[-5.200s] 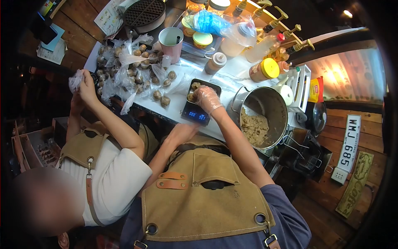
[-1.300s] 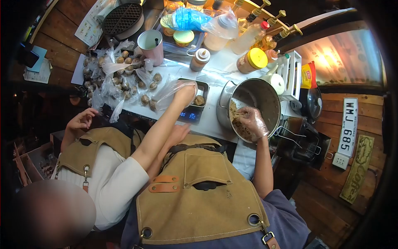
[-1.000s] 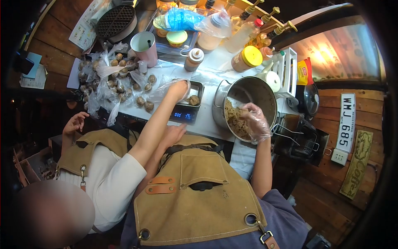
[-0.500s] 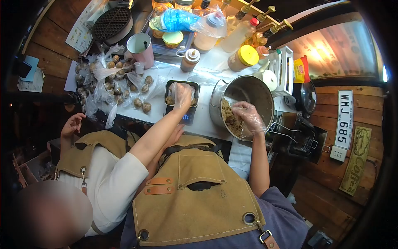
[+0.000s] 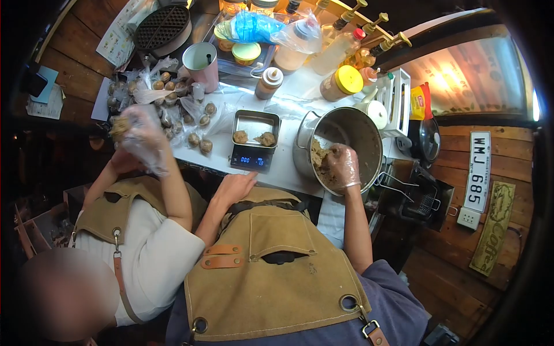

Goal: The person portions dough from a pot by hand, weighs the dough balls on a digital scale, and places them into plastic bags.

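My right hand [image 5: 344, 166], in a clear plastic glove, is inside a large steel pot [image 5: 366, 138]. Its fingers are curled into crumbly brown dough [image 5: 319, 157] along the pot's left side. My left hand [image 5: 236, 187] is bare, with a stretched finger at the front edge of a black digital scale [image 5: 252, 160] whose display is lit. On the scale sits a small metal tray [image 5: 257, 119] holding two dough lumps [image 5: 265, 138]. To the left, a co-worker's gloved hand [image 5: 141, 134] holds a brownish lump, blurred by motion.
Several wrapped dough balls [image 5: 193, 139] lie in plastic bags at the left. Behind them stand a pink cup [image 5: 202, 66] and a waffle iron [image 5: 163, 29]. A squeeze bottle [image 5: 269, 83] and a yellow-lidded jar [image 5: 341, 83] stand behind the tray. A fryer basket [image 5: 424, 187] is right of the pot.
The co-worker's gloved hand has left the tray and swung left with a lump. My right hand has gone deeper into the dough, and its fingers have curled. My left hand is now uncovered.
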The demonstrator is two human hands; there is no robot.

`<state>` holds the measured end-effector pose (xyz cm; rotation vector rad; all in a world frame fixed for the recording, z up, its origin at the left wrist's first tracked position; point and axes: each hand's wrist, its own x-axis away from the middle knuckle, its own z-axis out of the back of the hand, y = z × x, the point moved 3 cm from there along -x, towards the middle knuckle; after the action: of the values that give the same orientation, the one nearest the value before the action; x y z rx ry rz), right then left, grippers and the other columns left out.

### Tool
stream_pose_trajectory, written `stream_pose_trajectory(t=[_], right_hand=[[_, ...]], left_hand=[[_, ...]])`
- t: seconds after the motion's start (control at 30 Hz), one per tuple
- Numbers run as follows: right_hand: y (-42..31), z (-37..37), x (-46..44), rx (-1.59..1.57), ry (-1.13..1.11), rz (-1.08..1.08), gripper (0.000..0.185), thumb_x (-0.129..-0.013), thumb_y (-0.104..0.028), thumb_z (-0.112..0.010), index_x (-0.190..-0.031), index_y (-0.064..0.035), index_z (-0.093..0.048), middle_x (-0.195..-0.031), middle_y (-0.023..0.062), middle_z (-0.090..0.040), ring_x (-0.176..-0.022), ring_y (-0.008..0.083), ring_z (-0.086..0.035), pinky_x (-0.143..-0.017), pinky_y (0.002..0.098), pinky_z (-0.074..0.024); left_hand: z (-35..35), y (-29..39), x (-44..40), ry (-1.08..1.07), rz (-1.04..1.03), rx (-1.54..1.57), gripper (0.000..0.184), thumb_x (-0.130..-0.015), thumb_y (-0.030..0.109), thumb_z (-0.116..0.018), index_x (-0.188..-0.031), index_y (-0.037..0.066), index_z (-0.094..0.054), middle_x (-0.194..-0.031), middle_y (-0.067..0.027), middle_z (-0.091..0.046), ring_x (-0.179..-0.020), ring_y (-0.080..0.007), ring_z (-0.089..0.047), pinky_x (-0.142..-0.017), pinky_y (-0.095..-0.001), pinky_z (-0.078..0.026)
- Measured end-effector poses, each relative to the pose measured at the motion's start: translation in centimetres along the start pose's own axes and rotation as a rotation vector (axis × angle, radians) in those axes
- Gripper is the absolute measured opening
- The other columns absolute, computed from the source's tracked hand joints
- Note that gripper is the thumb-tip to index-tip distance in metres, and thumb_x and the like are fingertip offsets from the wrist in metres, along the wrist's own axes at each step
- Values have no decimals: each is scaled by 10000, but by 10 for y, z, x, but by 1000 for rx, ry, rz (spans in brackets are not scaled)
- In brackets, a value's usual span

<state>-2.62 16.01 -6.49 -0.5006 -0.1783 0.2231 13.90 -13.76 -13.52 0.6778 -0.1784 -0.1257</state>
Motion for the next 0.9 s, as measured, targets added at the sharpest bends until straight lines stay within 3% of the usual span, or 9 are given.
stream_pose_trajectory(t=[0.07,0.1,0.2,0.33,0.37,0.47,0.67,0.7,0.9], right_hand=[[-7,8,0,-133,126,-55,183,-789,-92,-700,-942,1,-735,-867,231,-705,-777,329,-709,-737,393,-551],[18,-7,-6,-373,179,-89,174,-819,-64,-689,-967,18,-729,-811,152,-723,-724,247,-695,-704,354,-542],[24,2,-13,-872,94,-279,205,-852,-51,-669,-1037,15,-727,-833,68,-714,-726,225,-672,-705,340,-548],[7,15,-12,-1519,-110,-257,434,-868,-6,-595,-1299,50,-600,-1150,149,-664,-1005,236,-651,-936,367,-530],[5,16,-9,-1694,-100,-330,540,-846,24,-555,-1380,83,-507,-1312,197,-589,-1173,278,-601,-1090,440,-457],[-2,11,-5,-1890,-25,-212,566,-838,35,-539,-1400,75,-492,-1378,214,-549,-1233,323,-576,-1138,499,-422],[-2,6,-5,-2069,-67,-242,331,-1009,-191,-576,-1295,-25,-572,-1256,124,-647,-1122,305,-626,-948,461,-536],[2,3,-4,-1891,43,-296,279,-1028,-271,-589,-1237,-86,-591,-1103,75,-671,-992,243,-637,-799,365,-542],[-17,13,-6,-1562,162,-273,355,-968,-126,-663,-1302,-55,-567,-1008,46,-613,-862,159,-602,-730,254,-552]], left_hand=[[-19,-6,9,-78,8,11,299,-986,282,-577,-1205,96,-659,-837,-205,-710,-780,-401,-688,-704,-493,-544],[-27,-15,9,-81,30,11,299,-986,282,-577,-1205,96,-660,-837,-205,-710,-780,-401,-688,-704,-492,-544],[-39,-24,9,-108,69,23,309,-988,289,-569,-1230,113,-643,-823,-188,-709,-765,-395,-683,-686,-501,-543],[-34,-18,8,-59,37,95,313,-982,284,-561,-1202,74,-635,-753,-217,-684,-751,-418,-677,-683,-532,-534],[-33,-17,7,-59,36,94,312,-982,283,-561,-1203,76,-635,-754,-216,-685,-750,-414,-679,-684,-527,-535],[-30,-16,8,-84,55,89,311,-981,282,-558,-1203,78,-635,-758,-213,-688,-753,-412,-679,-689,-524,-536],[-29,-16,8,-91,75,82,307,-986,293,-563,-1213,103,-648,-777,-202,-695,-748,-402,-678,-677,-507,-535],[-29,-16,8,-93,78,74,306,-990,300,-567,-1218,116,-654,-787,-197,-699,-745,-396,-679,-669,-499,-536],[-30,-18,8,-78,57,113,312,-978,281,-557,-1215,92,-632,-751,-219,-684,-746,-420,-674,-684,-532,-528]])
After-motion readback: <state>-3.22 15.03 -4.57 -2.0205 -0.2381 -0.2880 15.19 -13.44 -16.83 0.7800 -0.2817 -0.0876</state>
